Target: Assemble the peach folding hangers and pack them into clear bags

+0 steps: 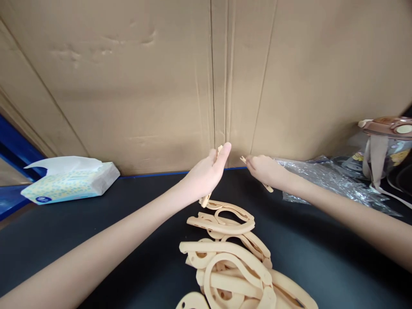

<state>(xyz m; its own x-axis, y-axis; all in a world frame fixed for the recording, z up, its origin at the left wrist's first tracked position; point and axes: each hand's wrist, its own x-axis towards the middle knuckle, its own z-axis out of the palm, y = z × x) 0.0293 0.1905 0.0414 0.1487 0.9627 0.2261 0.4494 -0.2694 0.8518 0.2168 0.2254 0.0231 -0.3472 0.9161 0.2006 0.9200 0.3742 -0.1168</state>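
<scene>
A row of beige plastic folding hangers (222, 246), folded up and overlapping, runs down the middle of the black table toward me. At its far end my left hand (206, 171) is raised with the thumb up. Beige bits show above and below this hand, so it seems closed around a folding hanger (206, 200), though its fingers are mostly hidden. Off to the right, my right hand (265, 168) is closed around another slim beige hanger (268, 188), whose two ends poke out past the fingers.
A tissue pack (69, 180) lies at the back left. Crumpled clear plastic wrap (325, 180) and a drink bottle with a strap (386, 148) are at the right. Cardboard (144, 94) stands upright along the table's back edge.
</scene>
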